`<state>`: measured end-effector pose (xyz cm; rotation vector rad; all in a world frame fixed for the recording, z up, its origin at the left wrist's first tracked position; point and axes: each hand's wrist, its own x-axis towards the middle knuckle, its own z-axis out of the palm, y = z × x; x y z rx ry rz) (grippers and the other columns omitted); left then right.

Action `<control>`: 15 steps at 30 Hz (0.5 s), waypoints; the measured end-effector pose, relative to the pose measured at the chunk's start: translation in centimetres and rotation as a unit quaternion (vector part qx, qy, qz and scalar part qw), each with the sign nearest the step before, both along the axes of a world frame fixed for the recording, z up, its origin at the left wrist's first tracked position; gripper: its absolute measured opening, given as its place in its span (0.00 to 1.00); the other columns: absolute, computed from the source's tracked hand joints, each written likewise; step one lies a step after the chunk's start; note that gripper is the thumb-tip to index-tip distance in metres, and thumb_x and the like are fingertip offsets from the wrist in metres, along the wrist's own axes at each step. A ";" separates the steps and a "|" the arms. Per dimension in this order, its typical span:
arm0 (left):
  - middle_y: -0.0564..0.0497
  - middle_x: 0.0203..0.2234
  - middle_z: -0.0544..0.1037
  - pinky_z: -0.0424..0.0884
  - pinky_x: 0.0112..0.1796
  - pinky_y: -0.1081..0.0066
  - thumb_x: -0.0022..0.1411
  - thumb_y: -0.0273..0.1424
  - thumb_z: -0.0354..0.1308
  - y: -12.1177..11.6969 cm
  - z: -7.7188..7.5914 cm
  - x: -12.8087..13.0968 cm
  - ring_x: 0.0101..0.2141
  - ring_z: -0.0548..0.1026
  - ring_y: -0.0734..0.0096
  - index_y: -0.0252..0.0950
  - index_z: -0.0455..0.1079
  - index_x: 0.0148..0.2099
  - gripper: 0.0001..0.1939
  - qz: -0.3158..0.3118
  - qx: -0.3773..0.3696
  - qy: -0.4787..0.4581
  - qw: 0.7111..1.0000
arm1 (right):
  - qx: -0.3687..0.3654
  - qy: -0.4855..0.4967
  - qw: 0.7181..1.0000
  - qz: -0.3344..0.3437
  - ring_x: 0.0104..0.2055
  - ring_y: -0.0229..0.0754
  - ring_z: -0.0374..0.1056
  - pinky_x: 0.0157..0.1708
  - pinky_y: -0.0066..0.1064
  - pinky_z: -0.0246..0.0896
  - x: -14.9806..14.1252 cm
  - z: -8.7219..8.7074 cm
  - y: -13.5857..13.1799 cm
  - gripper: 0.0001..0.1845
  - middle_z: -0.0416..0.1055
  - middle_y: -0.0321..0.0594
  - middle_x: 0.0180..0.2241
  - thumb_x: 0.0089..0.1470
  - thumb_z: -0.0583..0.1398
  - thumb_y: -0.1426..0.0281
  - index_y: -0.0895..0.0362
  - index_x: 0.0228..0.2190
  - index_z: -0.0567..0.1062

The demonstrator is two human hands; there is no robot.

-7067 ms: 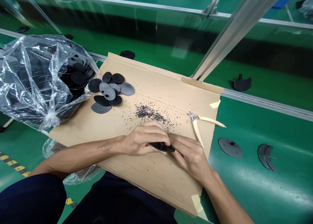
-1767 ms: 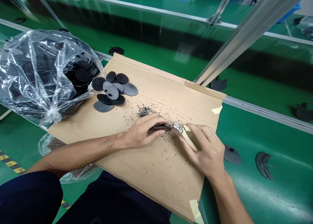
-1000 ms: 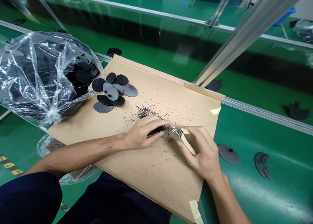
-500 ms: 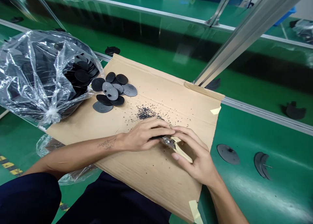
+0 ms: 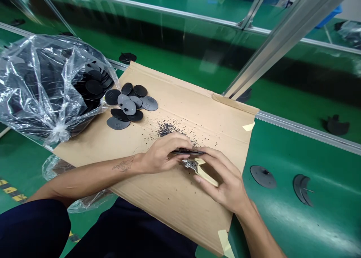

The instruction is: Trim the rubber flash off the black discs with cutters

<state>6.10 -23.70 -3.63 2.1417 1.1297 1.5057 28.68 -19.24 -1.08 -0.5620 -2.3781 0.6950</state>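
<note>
My left hand [image 5: 169, 153] is closed on a thin black oval plastic piece [image 5: 187, 151], seen nearly edge-on. Fingertips of my right hand [image 5: 222, 175] reach the right end of that piece. In the same right hand sits a pair of nippers [image 5: 207, 175] with pale yellow handles, its metal jaws pointing left just below the piece. Small black clippings [image 5: 166, 129] lie in a heap and scattered on the cardboard sheet [image 5: 141, 198] beyond my hands. A loose pile of black and grey oval pieces [image 5: 118, 123] rests to the left.
A clear plastic bag [image 5: 60, 130] full of black ovals stands at the left. On the green table right of the cardboard lie a grey oval [image 5: 263, 176] and a crescent-shaped part [image 5: 302, 190]. A slanted metal post [image 5: 270, 51] rises behind the cardboard's right side.
The black piece has been tipped up onto its edge between my hands. The nippers have shifted slightly left and now sit below the piece, apart from it.
</note>
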 end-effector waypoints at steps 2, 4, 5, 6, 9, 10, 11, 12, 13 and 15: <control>0.46 0.41 0.78 0.76 0.43 0.65 0.70 0.30 0.57 0.2 0.0 -0.2 0.43 0.76 0.67 0.35 0.69 0.50 0.08 0.020 -0.016 0.049 0.998 | 0.081 -0.017 0.996 -0.011 0.51 0.51 0.74 0.43 0.43 0.74 0.0 -0.2 0.1 0.19 0.75 0.52 0.52 0.60 0.65 0.67 0.57 0.52 0.72; 0.46 0.40 0.78 0.75 0.42 0.65 0.69 0.30 0.57 0.2 0.0 -0.3 0.41 0.75 0.66 0.36 0.70 0.48 0.07 0.036 -0.035 0.093 0.994 | 0.157 -0.046 0.986 -0.012 0.48 0.50 0.75 0.38 0.41 0.72 0.0 -0.3 0.1 0.17 0.76 0.52 0.50 0.61 0.64 0.67 0.58 0.50 0.72; 0.47 0.39 0.78 0.74 0.41 0.65 0.69 0.29 0.57 0.2 0.0 -0.3 0.40 0.75 0.66 0.35 0.70 0.48 0.06 0.042 -0.045 0.112 0.992 | 0.183 -0.062 0.981 -0.009 0.47 0.50 0.75 0.38 0.40 0.71 -0.1 -0.3 0.0 0.16 0.77 0.52 0.49 0.62 0.63 0.68 0.58 0.50 0.72; 0.47 0.38 0.79 0.73 0.40 0.65 0.68 0.27 0.57 0.2 0.0 -0.3 0.39 0.74 0.66 0.35 0.70 0.48 0.07 0.044 -0.053 0.127 0.990 | 0.198 -0.074 0.977 -0.005 0.46 0.49 0.75 0.38 0.39 0.71 -0.1 -0.3 0.0 0.15 0.77 0.51 0.49 0.63 0.62 0.68 0.58 0.50 0.72; 0.46 0.38 0.79 0.74 0.40 0.66 0.69 0.24 0.53 0.0 -0.1 -0.2 0.38 0.74 0.67 0.34 0.70 0.51 0.10 0.028 -0.070 0.141 0.987 | 0.202 -0.081 0.976 0.001 0.45 0.48 0.75 0.37 0.39 0.70 -0.2 -0.3 -0.2 0.15 0.77 0.51 0.49 0.64 0.61 0.66 0.57 0.51 0.72; 0.46 0.38 0.79 0.74 0.40 0.66 0.69 0.24 0.52 0.0 -0.1 -0.2 0.38 0.74 0.66 0.34 0.70 0.51 0.11 0.021 -0.071 0.133 0.988 | 0.197 -0.071 0.978 -0.001 0.45 0.48 0.75 0.37 0.39 0.71 -0.1 -0.3 -0.3 0.16 0.77 0.51 0.49 0.64 0.61 0.66 0.57 0.51 0.72; 0.46 0.39 0.79 0.75 0.40 0.66 0.69 0.25 0.52 0.0 -0.1 -0.2 0.39 0.75 0.66 0.33 0.71 0.50 0.10 0.013 -0.068 0.119 0.991 | 0.194 -0.055 0.979 -0.008 0.45 0.48 0.75 0.36 0.39 0.71 0.0 -0.2 -0.3 0.17 0.76 0.51 0.48 0.63 0.62 0.65 0.57 0.52 0.71; 0.45 0.38 0.80 0.75 0.40 0.66 0.69 0.25 0.53 0.0 -0.2 -0.2 0.39 0.76 0.67 0.33 0.71 0.50 0.09 0.009 -0.064 0.100 0.993 | 0.191 -0.037 0.981 -0.020 0.45 0.49 0.75 0.36 0.39 0.71 0.1 -0.2 -0.3 0.19 0.76 0.51 0.48 0.62 0.63 0.65 0.57 0.53 0.71; 0.45 0.38 0.80 0.76 0.41 0.66 0.69 0.26 0.53 0.1 -0.2 -0.2 0.39 0.77 0.67 0.33 0.71 0.49 0.08 0.007 -0.058 0.078 0.995 | 0.187 -0.018 0.982 -0.035 0.45 0.50 0.75 0.37 0.40 0.72 0.2 -0.2 -0.3 0.21 0.76 0.51 0.48 0.61 0.64 0.65 0.57 0.54 0.71; 0.45 0.38 0.81 0.77 0.41 0.66 0.68 0.25 0.55 0.1 -0.3 -0.2 0.39 0.78 0.68 0.33 0.71 0.47 0.07 0.005 -0.045 0.032 0.998 | 0.174 0.016 0.982 -0.073 0.45 0.51 0.74 0.38 0.42 0.73 0.5 -0.3 -0.1 0.24 0.75 0.51 0.47 0.59 0.65 0.66 0.56 0.56 0.70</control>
